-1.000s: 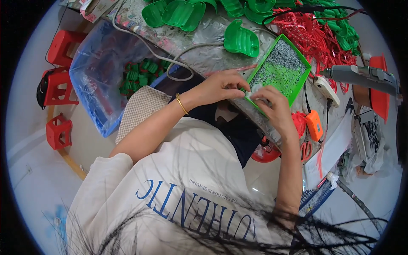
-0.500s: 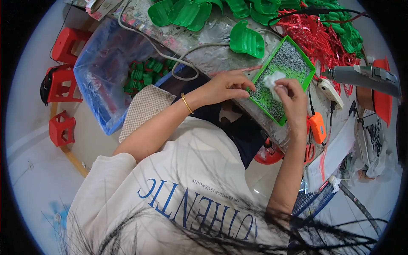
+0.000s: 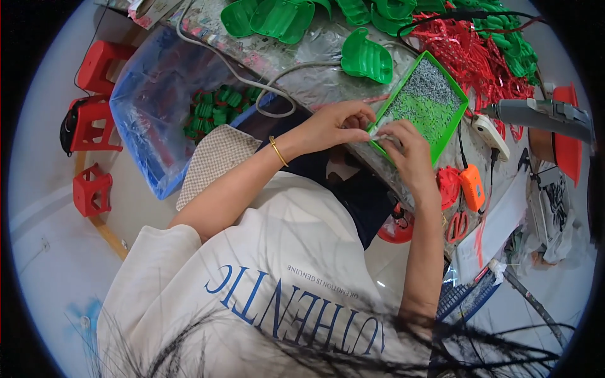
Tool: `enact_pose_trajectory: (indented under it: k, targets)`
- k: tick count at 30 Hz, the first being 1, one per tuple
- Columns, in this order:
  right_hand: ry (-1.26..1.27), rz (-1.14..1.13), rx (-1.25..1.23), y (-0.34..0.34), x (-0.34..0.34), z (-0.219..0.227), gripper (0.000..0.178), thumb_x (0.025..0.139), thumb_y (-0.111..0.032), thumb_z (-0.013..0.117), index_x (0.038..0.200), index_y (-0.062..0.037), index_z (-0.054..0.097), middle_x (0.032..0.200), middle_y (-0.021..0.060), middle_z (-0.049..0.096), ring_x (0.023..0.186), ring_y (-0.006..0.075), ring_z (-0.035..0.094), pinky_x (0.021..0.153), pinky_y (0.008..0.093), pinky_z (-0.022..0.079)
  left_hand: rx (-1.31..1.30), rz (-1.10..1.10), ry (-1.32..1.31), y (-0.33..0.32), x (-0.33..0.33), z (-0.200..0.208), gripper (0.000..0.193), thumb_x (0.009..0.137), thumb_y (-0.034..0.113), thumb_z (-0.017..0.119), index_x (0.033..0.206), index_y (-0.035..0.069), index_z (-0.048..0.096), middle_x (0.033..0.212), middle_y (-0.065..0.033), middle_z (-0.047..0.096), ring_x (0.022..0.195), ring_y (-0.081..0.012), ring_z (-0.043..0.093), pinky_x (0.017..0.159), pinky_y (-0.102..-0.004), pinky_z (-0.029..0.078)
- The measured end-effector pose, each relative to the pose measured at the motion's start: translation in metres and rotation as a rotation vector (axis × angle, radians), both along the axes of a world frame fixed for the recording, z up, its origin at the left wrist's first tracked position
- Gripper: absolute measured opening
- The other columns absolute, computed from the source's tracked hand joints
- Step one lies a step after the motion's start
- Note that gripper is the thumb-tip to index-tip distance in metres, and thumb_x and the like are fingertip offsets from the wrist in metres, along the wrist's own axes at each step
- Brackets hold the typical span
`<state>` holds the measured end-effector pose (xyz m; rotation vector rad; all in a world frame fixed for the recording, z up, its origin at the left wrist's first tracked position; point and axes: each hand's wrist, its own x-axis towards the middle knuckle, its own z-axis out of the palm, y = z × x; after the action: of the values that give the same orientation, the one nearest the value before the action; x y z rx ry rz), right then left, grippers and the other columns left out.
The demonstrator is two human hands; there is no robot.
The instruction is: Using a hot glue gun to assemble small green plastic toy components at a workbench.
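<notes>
A small pale piece (image 3: 380, 133) is pinched between left hand (image 3: 334, 126) and right hand (image 3: 409, 151) at the green tray (image 3: 455, 123); sorting seems underway, and careful fingertip control is called for next.

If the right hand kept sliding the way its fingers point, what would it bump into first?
The right hand points up and left, toward the left hand. Its fingertips already seem to meet that hand's fingers over a small pale piece at the green tray's near end; depth is unclear.

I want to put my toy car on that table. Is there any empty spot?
The barest patch is the clear plastic-covered tabletop between the lone green plastic shell and the grey cable. Elsewhere it's crowded: the flat green tray of small grey bits, red strips, and both hands, left and right.
</notes>
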<state>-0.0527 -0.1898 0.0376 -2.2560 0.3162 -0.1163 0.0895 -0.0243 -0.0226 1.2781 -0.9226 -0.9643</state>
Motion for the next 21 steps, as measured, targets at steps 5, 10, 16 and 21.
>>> enact_pose_trajectory:
  k: [5,10,16,21]
  targets:
    - [0.048,-0.111,0.015,-0.012,-0.007,0.005,0.018,0.078,0.004,0.066,0.094,-0.0028,0.066,0.09,0.0066,0.06,0.085,0.018,0.058,0.074,0.0289,0.045,-0.041,0.02,-0.069,0.0,-0.003,-0.001,0.024,0.087,0.01,0.066,0.109,0.004,0.059,0.097,0.0002,0.057,0.085,-0.0077,0.053,0.076,-0.0231,0.045]
    - [-0.006,0.003,-0.004,-0.005,-0.001,-0.005,0.016,0.078,0.002,0.066,0.094,-0.0035,0.067,0.09,0.0069,0.06,0.084,0.0177,0.058,0.07,0.027,0.044,-0.047,-0.002,-0.141,0.002,0.0,0.0,0.02,0.086,0.011,0.066,0.104,0.004,0.062,0.097,-0.0006,0.057,0.086,-0.0098,0.052,0.078,-0.0248,0.044]
    - [-0.052,-0.057,-0.039,-0.008,0.004,-0.014,0.015,0.077,0.0,0.067,0.092,-0.0035,0.067,0.091,0.007,0.06,0.083,0.0192,0.058,0.071,0.0275,0.044,-0.062,0.022,-0.144,0.002,-0.004,0.001,0.019,0.085,0.013,0.067,0.102,0.005,0.064,0.097,-0.0004,0.058,0.086,-0.011,0.052,0.078,-0.0259,0.043]
    - [-0.076,-0.121,-0.027,-0.027,0.013,-0.008,0.013,0.079,-0.004,0.067,0.092,-0.0013,0.067,0.09,0.0079,0.061,0.083,0.0191,0.059,0.072,0.0281,0.044,-0.064,0.029,-0.145,0.002,-0.002,0.002,0.02,0.085,0.014,0.068,0.103,0.005,0.064,0.097,0.0,0.058,0.087,-0.0107,0.053,0.078,-0.0256,0.043]
